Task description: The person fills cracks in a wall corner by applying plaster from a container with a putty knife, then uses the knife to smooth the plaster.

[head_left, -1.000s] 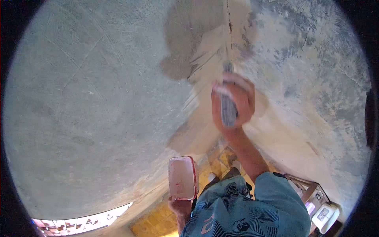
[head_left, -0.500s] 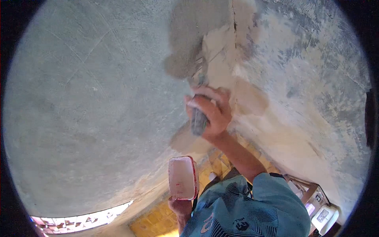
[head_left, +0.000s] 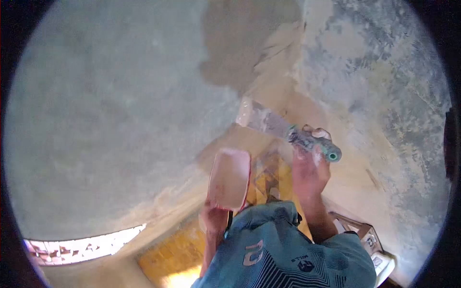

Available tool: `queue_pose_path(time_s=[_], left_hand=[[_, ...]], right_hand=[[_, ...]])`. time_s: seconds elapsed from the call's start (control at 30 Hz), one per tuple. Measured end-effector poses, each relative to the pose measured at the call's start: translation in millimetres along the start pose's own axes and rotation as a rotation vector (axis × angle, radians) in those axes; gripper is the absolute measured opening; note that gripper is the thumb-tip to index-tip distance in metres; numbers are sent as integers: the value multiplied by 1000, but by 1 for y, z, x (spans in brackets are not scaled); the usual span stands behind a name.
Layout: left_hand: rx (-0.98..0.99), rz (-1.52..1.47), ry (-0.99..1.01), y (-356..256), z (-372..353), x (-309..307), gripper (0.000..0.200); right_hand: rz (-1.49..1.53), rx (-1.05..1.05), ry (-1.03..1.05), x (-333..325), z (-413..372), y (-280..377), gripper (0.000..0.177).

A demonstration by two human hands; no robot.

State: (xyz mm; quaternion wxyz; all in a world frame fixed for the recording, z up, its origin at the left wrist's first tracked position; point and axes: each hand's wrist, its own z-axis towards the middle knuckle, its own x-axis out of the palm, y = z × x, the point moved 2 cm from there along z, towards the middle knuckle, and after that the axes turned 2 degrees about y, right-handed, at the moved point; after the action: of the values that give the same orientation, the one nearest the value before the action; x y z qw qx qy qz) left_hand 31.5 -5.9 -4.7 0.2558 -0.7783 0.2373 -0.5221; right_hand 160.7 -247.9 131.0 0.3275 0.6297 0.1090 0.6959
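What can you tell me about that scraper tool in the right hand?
The putty knife has a broad, flat metal blade smeared with pale filler and a spattered green handle. The right hand grips the handle; the blade points up-left toward the wall. Contact with it is too blurred to tell.

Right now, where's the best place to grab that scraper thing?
Take the scraper by its green handle, coming from the butt end at lower right. It is thick and round, and the right hand wraps it there. The flat blade is thin, smeared with filler and points up-left toward the wall.
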Motion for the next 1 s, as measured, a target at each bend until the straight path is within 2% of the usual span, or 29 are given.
queue_pose_path(time_s=[0.03, 0.13, 0.2, 0.27, 0.37, 0.5, 0.57, 0.73, 0.93, 1.0], left_hand=[[-14, -7, 25, -1, 5, 4, 64], [-43, 26, 70, -19, 21, 41, 66], [-4, 72, 89, -29, 27, 66, 54], [-32, 115, 184, -38, 34, 81, 55], [-24, 170, 207, -43, 38, 94, 59], [-23, 253, 238, -46, 40, 105, 71], [0, 319, 257, -45, 41, 105, 70], [16, 272, 218, -41, 38, 108, 69], [25, 251, 185, -40, 34, 111, 70], [32, 241, 187, -38, 33, 112, 71]], right_hand=[[5, 56, 6, -7, -4, 4, 37], [-291, 31, 153, -36, -24, 22, 38], [-612, -109, 415, -41, -28, 40, 35], [-920, -293, 717, -18, -28, 58, 23], [-1020, -350, 1017, 3, -36, 72, 18], [-1166, -420, 1320, 17, -38, 90, 23], [-1190, -385, 1312, 20, -39, 98, 25], [-1213, -376, 1371, 19, -29, 117, 27], [-1171, -338, 1322, 14, -19, 125, 25], [-1102, -328, 1226, 8, -13, 125, 19]])
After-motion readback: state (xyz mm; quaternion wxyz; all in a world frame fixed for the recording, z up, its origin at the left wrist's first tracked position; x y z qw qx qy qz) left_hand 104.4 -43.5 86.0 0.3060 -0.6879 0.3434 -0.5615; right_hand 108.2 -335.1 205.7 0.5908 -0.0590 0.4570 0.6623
